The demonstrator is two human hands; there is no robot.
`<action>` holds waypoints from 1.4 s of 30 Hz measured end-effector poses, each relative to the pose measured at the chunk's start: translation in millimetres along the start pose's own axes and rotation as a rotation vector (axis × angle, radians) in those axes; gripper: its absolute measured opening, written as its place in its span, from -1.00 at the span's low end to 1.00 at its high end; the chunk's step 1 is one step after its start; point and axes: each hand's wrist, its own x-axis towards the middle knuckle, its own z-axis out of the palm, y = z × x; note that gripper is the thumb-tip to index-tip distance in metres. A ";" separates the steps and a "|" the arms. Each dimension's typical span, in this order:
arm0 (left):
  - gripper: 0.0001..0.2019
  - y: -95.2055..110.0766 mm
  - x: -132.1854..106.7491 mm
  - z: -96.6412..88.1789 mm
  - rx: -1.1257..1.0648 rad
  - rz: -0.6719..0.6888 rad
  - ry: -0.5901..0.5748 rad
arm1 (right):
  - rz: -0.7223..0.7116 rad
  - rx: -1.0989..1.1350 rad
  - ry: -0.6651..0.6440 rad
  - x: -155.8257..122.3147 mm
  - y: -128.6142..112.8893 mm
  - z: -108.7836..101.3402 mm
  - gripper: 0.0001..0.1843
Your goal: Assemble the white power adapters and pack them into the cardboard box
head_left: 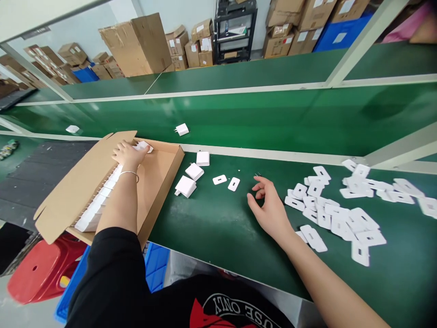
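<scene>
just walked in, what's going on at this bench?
One person works at the green bench. Their left hand is inside the cardboard box, fingers on a white adapter at the far end of the row of adapters packed along the box's left side. Their right hand is open and empty over the bench, between two small white tabs and a heap of flat white cards. Three loose adapters lie just right of the box.
</scene>
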 end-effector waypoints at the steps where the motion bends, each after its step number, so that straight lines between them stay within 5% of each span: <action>1: 0.06 0.5 1.8 -0.9 -0.005 -0.002 -0.008 | 0.002 -0.003 -0.001 0.1 0.3 0.2 -0.44; 6: 0.01 1.0 8.6 -1.1 0.017 0.004 -0.074 | 0.007 -0.022 -0.021 -0.3 1.7 2.3 -0.45; 24: -0.16 1.4 3.3 23.0 0.022 0.025 0.089 | -0.053 -0.116 -0.050 3.5 5.0 5.1 -0.54; 29: -0.21 1.1 -0.9 21.2 0.009 0.019 0.073 | -0.184 -0.459 0.195 12.0 6.9 -5.5 -0.64; 33: -0.29 5.1 -0.9 8.6 -0.144 -0.058 0.029 | -0.048 -0.616 0.327 22.2 26.2 -26.5 -0.49; 36: -0.44 27.8 -8.0 -9.5 -0.315 -0.002 0.118 | 0.082 -0.620 0.314 25.7 41.1 -34.4 -0.42; 39: -0.50 77.7 -32.3 -27.9 -0.427 0.325 0.203 | 0.071 -0.612 0.289 26.5 43.8 -30.4 -0.48; 42: -0.48 148.5 -74.4 -36.4 -0.284 0.678 0.074 | 0.023 -0.618 0.240 27.2 36.6 -23.8 -0.54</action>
